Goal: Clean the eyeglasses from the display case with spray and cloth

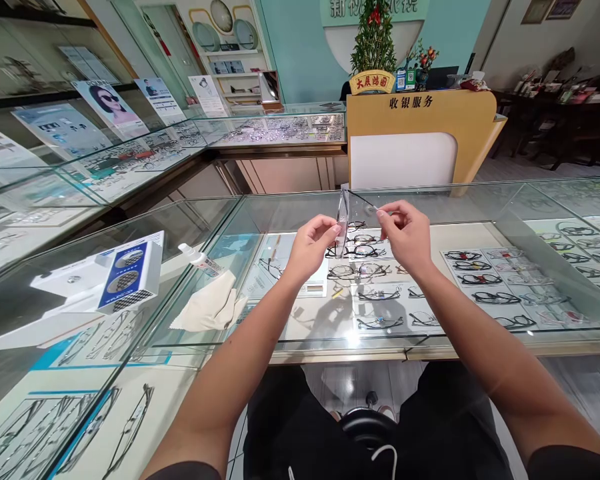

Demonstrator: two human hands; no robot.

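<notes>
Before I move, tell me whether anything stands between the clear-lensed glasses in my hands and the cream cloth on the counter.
Your left hand, holding the glasses, and its wrist lie on the line to the cloth; the white plastic bottle is beyond, off that line.

Single head view; looks forward and down; hands point(363, 243) near, shop beyond.

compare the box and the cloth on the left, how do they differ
The box has flat sides and crisp edges, while the cloth lies loosely crumpled. The box is blue and white with printed patterns; the cloth looks plain cream. The box, with its white flaps spread, takes up more room than the cloth. Both rest on the glass counter.
</notes>
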